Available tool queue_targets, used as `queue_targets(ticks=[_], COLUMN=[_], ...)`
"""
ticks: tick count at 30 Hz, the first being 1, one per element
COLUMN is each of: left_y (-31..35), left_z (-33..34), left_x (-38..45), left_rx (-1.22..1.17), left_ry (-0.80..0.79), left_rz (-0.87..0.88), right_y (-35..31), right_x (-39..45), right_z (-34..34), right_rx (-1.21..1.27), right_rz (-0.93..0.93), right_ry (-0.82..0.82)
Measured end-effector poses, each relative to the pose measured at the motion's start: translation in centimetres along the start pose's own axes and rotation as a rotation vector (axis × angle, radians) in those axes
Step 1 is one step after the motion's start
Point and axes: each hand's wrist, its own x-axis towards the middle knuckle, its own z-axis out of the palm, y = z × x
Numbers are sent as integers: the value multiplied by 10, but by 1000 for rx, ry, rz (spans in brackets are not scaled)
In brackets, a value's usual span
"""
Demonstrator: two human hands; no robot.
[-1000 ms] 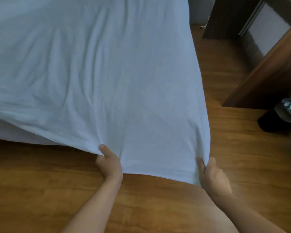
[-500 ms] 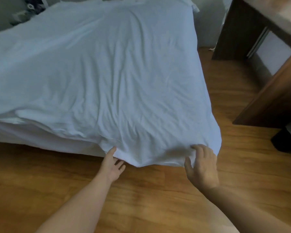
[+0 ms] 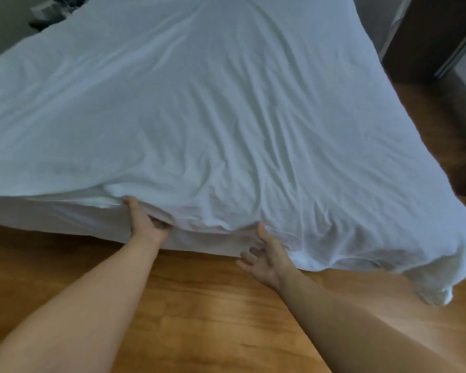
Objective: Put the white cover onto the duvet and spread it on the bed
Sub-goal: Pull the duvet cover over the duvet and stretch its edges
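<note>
The left hand (image 3: 145, 224) is reaching under the near hem of the white duvet (image 3: 213, 117), its thumb lying up along the cloth and its fingers curling beneath the edge; whether they are actually pinching fabric cannot be told. The right hand (image 3: 267, 258) is hanging just below the hem with fingers spread and relaxed, gripping nothing — only its thumb tip is nearing the cloth. Two hands, one duvet, one bed (image 3: 51, 219).

The duvet is lying wrinkled across the whole bed, its near edge overhanging the mattress side and its right corner (image 3: 439, 286) drooping in a bunch toward the wooden floor (image 3: 199, 305).

A second ago both hands were clamping the hem and holding it out taut — now the cloth is settling onto the bed. A dark wooden cabinet (image 3: 425, 36) is standing at the upper right.
</note>
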Motion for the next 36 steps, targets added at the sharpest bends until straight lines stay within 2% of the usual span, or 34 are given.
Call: queue_targets(ticks=[2, 7, 11, 16, 19, 21, 23, 25, 28, 31, 33, 36], left_y=[28, 56, 65, 77, 86, 90, 93, 99, 115, 128, 131, 142], left_z=[-13, -43, -44, -32, -38, -41, -42, -43, -40, -40, -44, -51], left_x=[19, 40, 36, 35, 32, 30, 28, 32, 39, 46, 55, 72], left_rx=[48, 139, 115, 7, -77, -138, -149, -116, 14, 81, 35, -6], left_ry=[22, 161, 187, 365, 411, 299, 164, 120, 47, 145, 221, 216], left_rz=[-39, -60, -51, 33, 93, 64, 33, 46, 65, 74, 26, -65], right_y=[17, 29, 23, 18, 25, 29, 32, 34, 31, 29, 32, 32], right_x=[13, 24, 14, -2, -12, -13, -11, -9, -14, -10, -3, 6], right_z=[23, 62, 73, 84, 88, 87, 92, 99, 109, 108, 107, 104], right_rx=[129, 218, 241, 299, 378, 462, 507, 620, 651, 558, 437, 418], right_rz=[-117, -343, -479, -639, -617, -536, -401, -295, -242, -255, -323, -392], right_ry=[26, 284, 731, 874, 853, 808, 585, 342, 176, 198, 349, 577])
